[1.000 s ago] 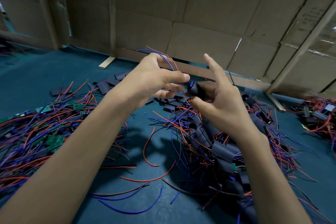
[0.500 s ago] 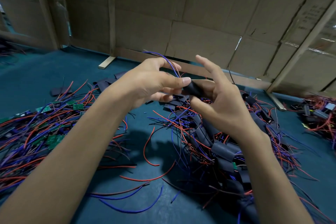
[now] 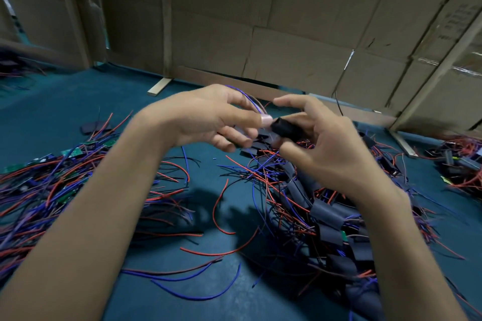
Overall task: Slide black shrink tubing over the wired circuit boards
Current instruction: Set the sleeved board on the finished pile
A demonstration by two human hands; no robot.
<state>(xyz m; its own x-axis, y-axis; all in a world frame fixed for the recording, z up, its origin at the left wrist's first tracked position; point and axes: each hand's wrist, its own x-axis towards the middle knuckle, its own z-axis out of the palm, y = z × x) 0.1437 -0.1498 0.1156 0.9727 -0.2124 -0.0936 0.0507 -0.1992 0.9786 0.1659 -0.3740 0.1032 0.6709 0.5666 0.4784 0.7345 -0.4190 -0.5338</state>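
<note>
My left hand (image 3: 208,117) and my right hand (image 3: 328,143) meet above the teal table. The right thumb and fingers hold a short piece of black shrink tubing (image 3: 285,128), its open end turned toward the left hand. The left hand's curled fingers pinch a wired circuit board; its blue and red wires (image 3: 247,95) arc up over the knuckles, and the board itself is hidden inside the fingers. The left thumb tip touches the tubing's mouth.
Bare green boards with red and blue wires (image 3: 52,177) are heaped at the left. A pile of tubed boards (image 3: 328,216) lies under my right wrist, with loose flat black tubing pieces (image 3: 258,148) behind it. Another tangle (image 3: 459,164) sits far right. Cardboard walls (image 3: 287,21) close the back.
Both hands have dropped a little and drawn closer together. The right index finger, stretched upward before, has curled down over the tubing, and the tubing now meets my left thumb.
</note>
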